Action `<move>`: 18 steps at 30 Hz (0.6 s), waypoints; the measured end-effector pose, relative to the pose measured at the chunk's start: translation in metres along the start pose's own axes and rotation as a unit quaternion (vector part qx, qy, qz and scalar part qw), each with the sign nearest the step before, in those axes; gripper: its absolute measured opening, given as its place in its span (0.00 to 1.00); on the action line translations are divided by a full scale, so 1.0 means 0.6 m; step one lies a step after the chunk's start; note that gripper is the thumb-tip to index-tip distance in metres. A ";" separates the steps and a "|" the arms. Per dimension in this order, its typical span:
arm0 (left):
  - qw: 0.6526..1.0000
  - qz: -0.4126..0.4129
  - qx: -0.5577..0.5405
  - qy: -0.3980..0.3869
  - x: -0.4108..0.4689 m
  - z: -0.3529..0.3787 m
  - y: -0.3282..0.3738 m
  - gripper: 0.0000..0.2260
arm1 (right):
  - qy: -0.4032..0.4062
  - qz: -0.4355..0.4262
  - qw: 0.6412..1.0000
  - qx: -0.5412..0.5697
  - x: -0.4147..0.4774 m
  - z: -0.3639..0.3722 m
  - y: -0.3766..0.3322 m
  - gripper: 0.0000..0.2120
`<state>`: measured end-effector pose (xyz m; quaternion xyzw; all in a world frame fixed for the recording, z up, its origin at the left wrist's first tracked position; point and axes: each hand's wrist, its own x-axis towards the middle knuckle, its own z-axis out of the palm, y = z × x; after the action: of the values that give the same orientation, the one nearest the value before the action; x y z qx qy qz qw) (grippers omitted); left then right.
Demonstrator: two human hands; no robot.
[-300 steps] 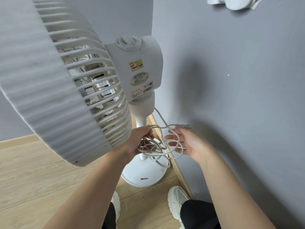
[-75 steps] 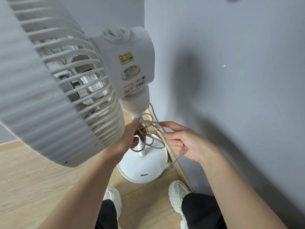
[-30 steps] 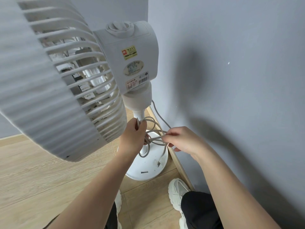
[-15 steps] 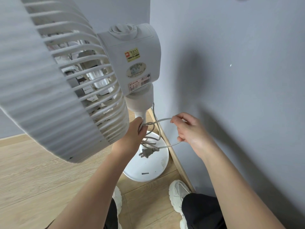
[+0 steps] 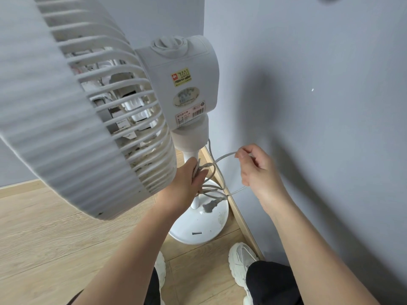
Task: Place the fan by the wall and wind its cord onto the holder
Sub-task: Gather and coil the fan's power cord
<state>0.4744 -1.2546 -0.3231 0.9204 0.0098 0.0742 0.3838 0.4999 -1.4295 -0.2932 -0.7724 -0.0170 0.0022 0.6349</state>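
Left hand [image 5: 188, 183] clamped cord [image 5: 224, 156] coils against fan [image 5: 182, 84] pole [image 5: 195, 201]; right hand [image 5: 257, 170] pinched loose loop taut, likely for wrapping.

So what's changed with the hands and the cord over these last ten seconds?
The left hand moved up from the loose coil and now grips the gathered cord against the pole. The right hand, earlier open inside the coil, now pinches one loop and pulls it towards the wall. The plug has come free and dangles above the base. The fan stayed put.
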 end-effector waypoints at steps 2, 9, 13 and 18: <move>0.995 -0.057 -0.083 -0.015 -0.002 0.004 0.012 0.16 | -0.018 0.084 0.978 0.191 -0.007 0.015 -0.003 0.09; 0.999 -0.024 -0.016 -0.023 0.002 0.010 0.000 0.09 | 0.013 0.211 0.846 0.489 0.004 0.025 -0.004 0.11; 0.997 -0.003 0.030 -0.066 0.001 0.008 -0.005 0.07 | 0.027 0.202 0.818 0.538 0.009 0.021 0.000 0.12; 0.992 0.001 0.038 -0.123 0.003 0.001 -0.010 0.08 | 0.026 0.143 0.856 0.496 0.008 0.021 -0.005 0.11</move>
<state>0.4763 -1.2506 -0.3279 0.9364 -0.0357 -0.0395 0.3468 0.5042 -1.4166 -0.2925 -0.3490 0.1134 0.0810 0.9267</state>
